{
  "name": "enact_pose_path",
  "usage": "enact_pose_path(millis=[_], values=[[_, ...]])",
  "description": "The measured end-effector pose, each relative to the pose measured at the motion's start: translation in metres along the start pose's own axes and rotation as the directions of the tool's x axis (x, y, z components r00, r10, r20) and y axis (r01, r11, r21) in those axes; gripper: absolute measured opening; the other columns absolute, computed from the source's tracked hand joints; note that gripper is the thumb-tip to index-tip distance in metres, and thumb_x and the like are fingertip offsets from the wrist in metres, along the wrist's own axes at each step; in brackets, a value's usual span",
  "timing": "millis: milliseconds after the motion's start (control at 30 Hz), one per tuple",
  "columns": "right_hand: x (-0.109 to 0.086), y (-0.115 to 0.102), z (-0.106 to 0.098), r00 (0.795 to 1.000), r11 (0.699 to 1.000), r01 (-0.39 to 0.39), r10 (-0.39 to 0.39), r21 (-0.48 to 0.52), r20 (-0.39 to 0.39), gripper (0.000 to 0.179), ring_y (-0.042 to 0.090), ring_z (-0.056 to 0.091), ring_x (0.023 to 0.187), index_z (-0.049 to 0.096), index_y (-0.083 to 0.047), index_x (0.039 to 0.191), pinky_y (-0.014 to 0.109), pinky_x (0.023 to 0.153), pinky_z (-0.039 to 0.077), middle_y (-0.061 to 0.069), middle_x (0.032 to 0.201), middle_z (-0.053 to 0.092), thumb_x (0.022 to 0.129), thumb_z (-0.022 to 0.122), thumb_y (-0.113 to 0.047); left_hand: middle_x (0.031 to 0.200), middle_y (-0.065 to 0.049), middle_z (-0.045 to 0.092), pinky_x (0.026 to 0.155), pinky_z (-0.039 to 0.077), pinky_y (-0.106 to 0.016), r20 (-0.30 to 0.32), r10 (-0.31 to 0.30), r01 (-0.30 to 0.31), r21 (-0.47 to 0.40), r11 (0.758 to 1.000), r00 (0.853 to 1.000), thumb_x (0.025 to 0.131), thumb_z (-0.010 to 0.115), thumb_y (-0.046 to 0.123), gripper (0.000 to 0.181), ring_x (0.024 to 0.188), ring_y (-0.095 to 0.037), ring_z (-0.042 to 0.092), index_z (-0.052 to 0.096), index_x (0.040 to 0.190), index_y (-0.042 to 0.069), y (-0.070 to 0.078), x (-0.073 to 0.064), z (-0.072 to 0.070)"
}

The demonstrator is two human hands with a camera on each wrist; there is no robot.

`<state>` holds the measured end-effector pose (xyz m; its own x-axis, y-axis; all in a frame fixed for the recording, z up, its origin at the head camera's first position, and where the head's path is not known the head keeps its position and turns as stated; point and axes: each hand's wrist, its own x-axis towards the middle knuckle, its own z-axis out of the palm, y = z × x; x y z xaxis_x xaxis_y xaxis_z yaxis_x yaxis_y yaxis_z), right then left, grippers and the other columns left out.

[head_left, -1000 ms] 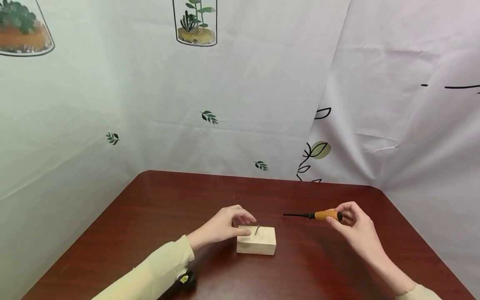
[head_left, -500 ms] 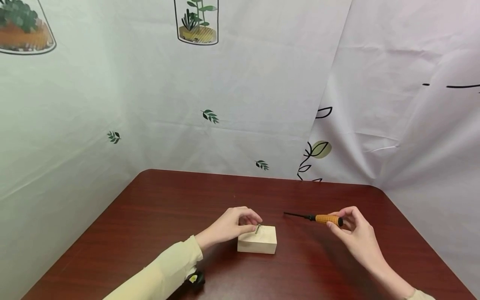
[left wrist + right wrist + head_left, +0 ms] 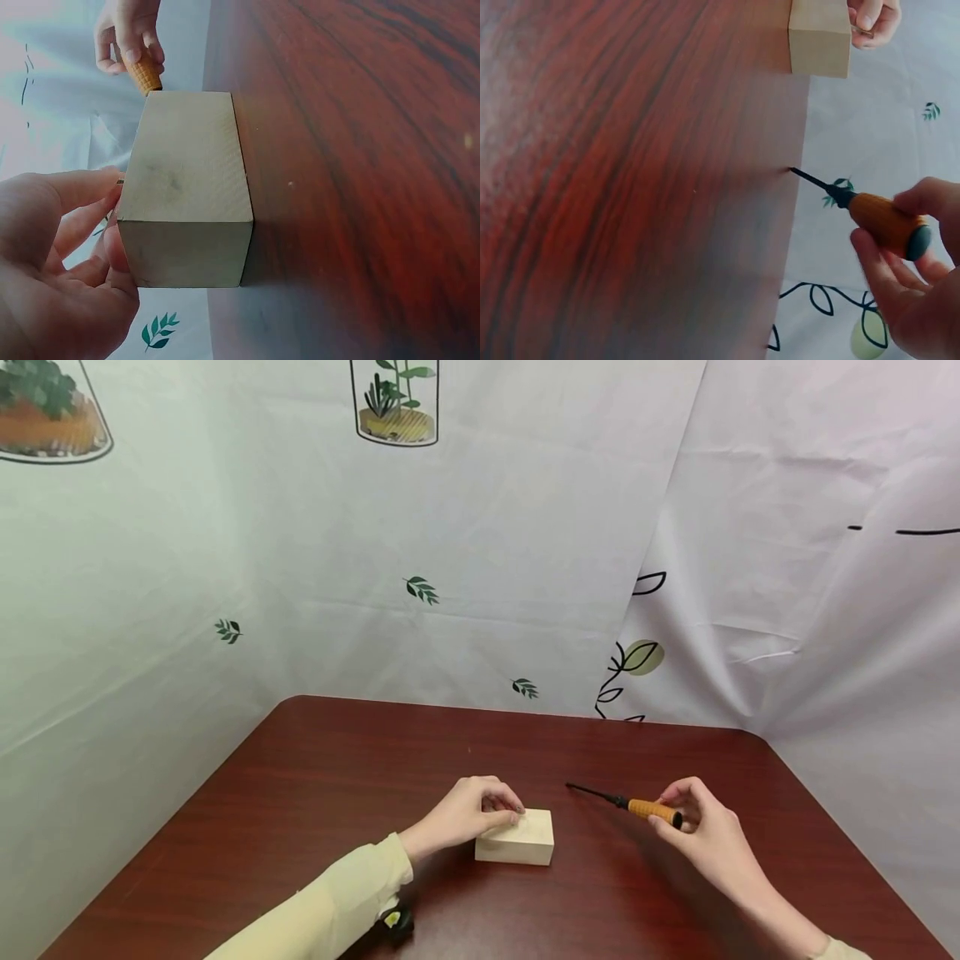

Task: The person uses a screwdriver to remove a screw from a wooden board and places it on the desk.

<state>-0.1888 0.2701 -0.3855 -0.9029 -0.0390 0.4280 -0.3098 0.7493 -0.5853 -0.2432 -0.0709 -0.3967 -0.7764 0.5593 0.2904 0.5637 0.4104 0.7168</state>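
Note:
A pale wooden block (image 3: 525, 842) lies on the table. My left hand (image 3: 480, 814) is over its top, thumb and fingertips pinching a small metal screw (image 3: 861, 31) that stands on the block. In the head view the fingers hide most of that screw; the left wrist view shows just a sliver of it beside the block's top face. Off to the right, my right hand (image 3: 701, 827) holds a screwdriver (image 3: 651, 811) by its orange handle, between thumb and fingers. Its black shaft points left and away from me. Whether the tip touches the table I cannot tell.
The dark red wooden table (image 3: 337, 760) has rounded far corners. A white curtain (image 3: 480, 527) with leaf prints hangs behind it and along both sides. By the left sleeve (image 3: 322, 902) sits a black object (image 3: 397, 925), partly hidden, apparently worn on the wrist.
My left hand has moved a little right and its fingers have closed round the screw, which stood leaning in sight before. The screwdriver's handle has dipped toward me, its shaft now slanting more.

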Motion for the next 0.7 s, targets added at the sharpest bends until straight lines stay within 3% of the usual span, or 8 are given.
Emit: enact_pose_path(millis=[300,567,700], values=[[-0.0002,0.0054,0.0047,0.989,0.991,0.124,-0.119,-0.051,0.084,0.040,-0.006,0.059,0.074,0.064,-0.015,0.111,0.020,0.063,0.053,-0.004,0.087,0.066,0.076,0.081,-0.005,0.085,0.001,0.072,0.066,0.048,-0.016,-0.001,-0.017,0.017,-0.021,1.000,1.000,0.085,0.077,0.012,0.004,0.071,0.002,0.057,0.076,0.088,0.013,-0.0023,0.0008,-0.0002],[0.0016,0.0029,0.0012,0.972,0.995,0.078,-0.062,-0.065,0.226,0.034,-0.006,0.057,0.072,0.073,-0.014,0.114,0.019,0.062,0.050,-0.003,0.095,0.070,0.081,0.080,-0.015,0.089,-0.001,0.073,0.067,0.048,-0.016,0.018,-0.020,0.021,-0.045,0.999,1.000,0.086,0.074,0.008,0.007,0.073,0.001,0.059,0.076,0.089,0.014,-0.0030,0.0008,-0.0022],[0.0030,0.0045,0.0024,0.957,0.995,0.066,-0.040,-0.080,0.288,0.033,-0.007,0.055,0.070,0.074,-0.013,0.114,0.018,0.061,0.047,-0.006,0.090,0.068,0.082,0.080,-0.019,0.090,0.000,0.073,0.067,0.048,-0.016,0.020,-0.031,0.032,-0.047,0.998,0.999,0.087,0.073,0.008,0.007,0.071,0.001,0.058,0.076,0.089,0.013,-0.0027,0.0004,-0.0020]])
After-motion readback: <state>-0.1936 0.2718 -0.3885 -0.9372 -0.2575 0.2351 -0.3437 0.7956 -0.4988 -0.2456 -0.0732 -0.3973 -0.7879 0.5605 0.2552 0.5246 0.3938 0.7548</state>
